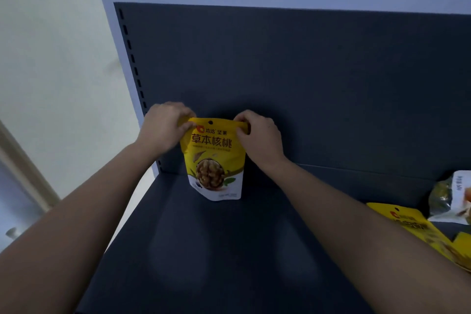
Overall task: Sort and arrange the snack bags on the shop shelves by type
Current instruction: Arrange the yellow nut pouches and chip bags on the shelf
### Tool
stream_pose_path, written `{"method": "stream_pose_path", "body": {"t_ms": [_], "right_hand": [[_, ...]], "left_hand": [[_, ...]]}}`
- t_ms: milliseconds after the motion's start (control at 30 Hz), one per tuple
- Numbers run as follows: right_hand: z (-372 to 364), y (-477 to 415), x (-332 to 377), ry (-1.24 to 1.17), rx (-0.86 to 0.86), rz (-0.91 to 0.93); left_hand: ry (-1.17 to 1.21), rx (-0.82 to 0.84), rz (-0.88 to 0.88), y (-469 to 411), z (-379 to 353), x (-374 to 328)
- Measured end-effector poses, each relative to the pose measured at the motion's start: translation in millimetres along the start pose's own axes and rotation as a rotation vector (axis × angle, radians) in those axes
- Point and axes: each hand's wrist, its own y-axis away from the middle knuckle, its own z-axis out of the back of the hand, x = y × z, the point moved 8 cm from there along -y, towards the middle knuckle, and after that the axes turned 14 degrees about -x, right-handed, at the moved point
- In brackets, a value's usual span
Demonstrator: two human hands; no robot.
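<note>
Walnut bag (215, 160), yellow and white, stands upright at the back left of the dark shelf (229, 250). Left hand (164, 126) and right hand (260, 135) each pinch a top corner. More snack bags (418, 229) lie at the right edge.

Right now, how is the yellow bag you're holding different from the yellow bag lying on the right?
The held bag stands upright; the right bag lies flat. The left hand and right hand pinch the held bag's top; no hand holds the right bag. Both are yellow.
</note>
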Motion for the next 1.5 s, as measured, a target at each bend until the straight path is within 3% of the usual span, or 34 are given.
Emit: {"method": "stream_pose_path", "body": {"t_ms": [200, 367, 467, 567, 633, 700, 833, 1033, 1300, 1500], "right_hand": [[-5, 11, -7, -0.033, 0.131, -0.06], [10, 32, -12, 0.033, 0.263, 0.018], [33, 41, -30, 0.151, 0.298, 0.043], [66, 56, -83, 0.322, 0.366, -0.087], [96, 71, -129, 0.464, 0.385, -0.227], [131, 92, -173, 0.601, 0.386, -0.356], [203, 132, -239, 0.754, 0.359, -0.547], [252, 170, -280, 0.497, 0.267, -0.796], [236, 180, -361, 0.262, 0.159, -0.972], [237, 163, -322, -0.075, -0.08, -1.137]], "left_hand": [[0.058, -0.035, -0.002, 5, -7, 3], [0.033, 0.0, -0.096, 9, -18, -26], [0.087, -0.133, -0.181, 12, -16, -64], [0.171, -0.275, -0.22, 19, -9, -125], [0.301, -0.205, -0.275, 28, -24, -172], [0.4, 0.078, -0.275, 43, -65, -217], [0.512, 0.713, 0.068, 95, -157, -271], [0.734, 0.964, 0.511, 130, -210, -313], [1.012, 0.958, 1.156, 144, -236, -327], [1.077, 0.864, 1.173, 133, -225, -322]]}}
